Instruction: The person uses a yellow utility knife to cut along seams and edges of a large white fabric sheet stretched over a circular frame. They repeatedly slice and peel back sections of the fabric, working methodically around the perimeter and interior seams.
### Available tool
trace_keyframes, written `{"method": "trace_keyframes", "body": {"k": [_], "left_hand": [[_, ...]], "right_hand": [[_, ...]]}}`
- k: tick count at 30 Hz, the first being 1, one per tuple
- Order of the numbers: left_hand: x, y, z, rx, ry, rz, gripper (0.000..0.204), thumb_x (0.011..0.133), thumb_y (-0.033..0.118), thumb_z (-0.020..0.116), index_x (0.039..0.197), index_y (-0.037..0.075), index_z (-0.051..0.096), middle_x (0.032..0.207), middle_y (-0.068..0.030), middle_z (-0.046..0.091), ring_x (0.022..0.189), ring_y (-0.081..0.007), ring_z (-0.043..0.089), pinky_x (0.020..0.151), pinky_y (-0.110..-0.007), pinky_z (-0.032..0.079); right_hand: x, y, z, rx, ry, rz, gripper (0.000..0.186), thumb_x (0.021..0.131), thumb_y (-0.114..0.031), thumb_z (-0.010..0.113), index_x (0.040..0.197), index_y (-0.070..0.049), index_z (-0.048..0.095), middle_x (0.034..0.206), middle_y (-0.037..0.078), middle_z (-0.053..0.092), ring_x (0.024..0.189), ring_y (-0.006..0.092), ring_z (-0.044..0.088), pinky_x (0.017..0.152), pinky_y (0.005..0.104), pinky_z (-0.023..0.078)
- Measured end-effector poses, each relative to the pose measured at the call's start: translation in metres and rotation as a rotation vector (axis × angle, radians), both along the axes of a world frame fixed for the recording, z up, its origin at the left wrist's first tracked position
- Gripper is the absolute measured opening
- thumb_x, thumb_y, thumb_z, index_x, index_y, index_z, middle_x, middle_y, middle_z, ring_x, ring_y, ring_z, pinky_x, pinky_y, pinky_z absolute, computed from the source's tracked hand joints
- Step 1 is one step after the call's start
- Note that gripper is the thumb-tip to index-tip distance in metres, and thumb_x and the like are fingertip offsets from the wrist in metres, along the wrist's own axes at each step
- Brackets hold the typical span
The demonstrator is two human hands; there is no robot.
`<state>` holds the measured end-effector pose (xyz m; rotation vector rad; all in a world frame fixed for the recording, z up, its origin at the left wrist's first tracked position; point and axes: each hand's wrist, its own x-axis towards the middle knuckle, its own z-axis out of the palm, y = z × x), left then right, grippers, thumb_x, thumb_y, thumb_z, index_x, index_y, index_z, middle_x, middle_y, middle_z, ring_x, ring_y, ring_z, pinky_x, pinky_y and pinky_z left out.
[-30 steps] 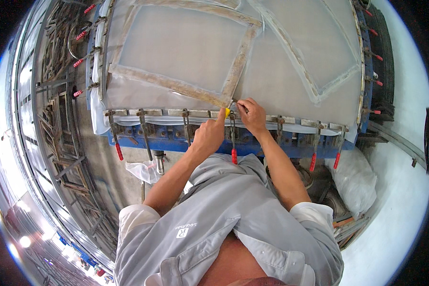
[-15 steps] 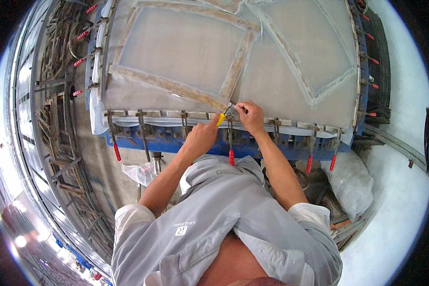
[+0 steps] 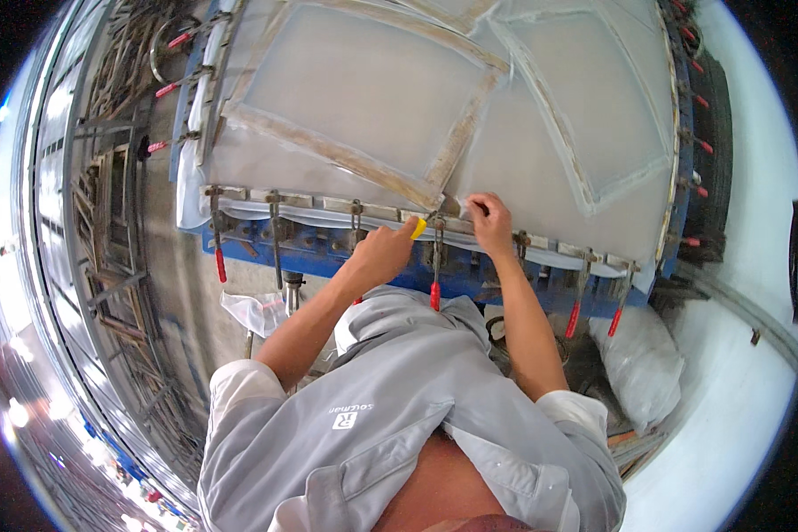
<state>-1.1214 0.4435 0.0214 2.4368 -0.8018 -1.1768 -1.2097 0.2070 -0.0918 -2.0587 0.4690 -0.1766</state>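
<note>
My left hand (image 3: 384, 254) is closed around a small yellow-handled tool (image 3: 418, 229) at the near edge of a sheet of pale mesh (image 3: 310, 182). The tool's tip is too small to make out. Right above it lies the near corner of a rectangular frame (image 3: 355, 161) with worn brownish bars. My right hand (image 3: 493, 227) hovers to the right of that corner, its fingers curled together. Whatever is in them, if anything, I cannot make out. A metal clamp with a red handle (image 3: 435, 296) hangs between my hands at the table edge.
A second frame (image 3: 554, 120), coated whitish, lies slanted on the right. Clamp bars (image 3: 297, 199) run along the blue table's (image 3: 496, 288) near edge. Red-handled clamps (image 3: 575, 319) jut toward me. Metal frames (image 3: 115, 213) stack on the left; a clear plastic bag (image 3: 643, 368) sits lower right.
My right hand has moved away to the right from the frame's corner and the tool. My left hand still grips the tool near the edge. The whole view has shifted slightly.
</note>
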Motion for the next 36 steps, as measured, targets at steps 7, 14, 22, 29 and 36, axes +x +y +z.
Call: {"method": "trace_keyframes", "body": {"k": [7,14,22,29,36], "left_hand": [[0.033,0.008,0.031,-0.137,0.008,0.065,0.05,0.097,0.02,0.056,0.145,0.009,0.048,0.097,-0.0241,0.072,0.087,-0.0476,0.068,0.078,-0.056,0.055],[0.011,0.006,0.036,-0.486,-0.241,0.465,0.073,0.088,0.011,0.069,0.152,0.004,0.035,0.114,-0.0254,0.059,0.105,-0.0466,0.061,0.091,-0.05,0.053],[0.107,0.101,-0.003,-0.229,-0.353,0.318,0.026,0.09,0.009,0.061,0.114,0.003,0.068,0.129,-0.0196,0.065,0.116,-0.0411,0.061,0.101,-0.05,0.05],[0.249,0.239,-0.113,0.096,-0.888,0.403,0.038,0.093,0.02,0.06,0.13,0.011,0.06,0.127,-0.0126,0.066,0.127,-0.0311,0.051,0.096,-0.052,0.042],[0.264,0.241,-0.134,0.082,-0.673,0.475,0.035,0.095,0.037,0.066,0.124,0.019,0.064,0.11,-0.0073,0.067,0.118,-0.0291,0.051,0.094,-0.048,0.034]], "right_hand": [[0.006,0.003,0.03,0.289,0.248,0.071,0.022,0.098,-0.024,0.066,0.105,-0.004,0.068,0.091,0.011,0.072,0.076,0.0194,0.065,0.073,0.0342,0.052],[0.049,0.062,0.069,0.534,0.184,0.356,0.039,0.105,-0.034,0.058,0.126,-0.001,0.063,0.1,0.009,0.072,0.085,0.0161,0.065,0.076,0.0316,0.052],[0.107,0.071,0.112,0.613,0.178,0.223,0.037,0.111,-0.029,0.047,0.134,-0.002,0.055,0.095,0.005,0.067,0.079,0.012,0.064,0.069,0.03,0.055],[0.194,0.106,0.144,0.257,0.29,0.558,0.047,0.102,-0.019,0.057,0.146,-0.005,0.046,0.086,0.012,0.069,0.062,0.0144,0.063,0.059,0.0332,0.053],[0.287,0.153,0.102,-0.237,-0.11,0.857,0.043,0.099,-0.018,0.065,0.139,-0.003,0.059,0.093,0.024,0.071,0.071,0.0359,0.07,0.064,0.0399,0.053]]}}
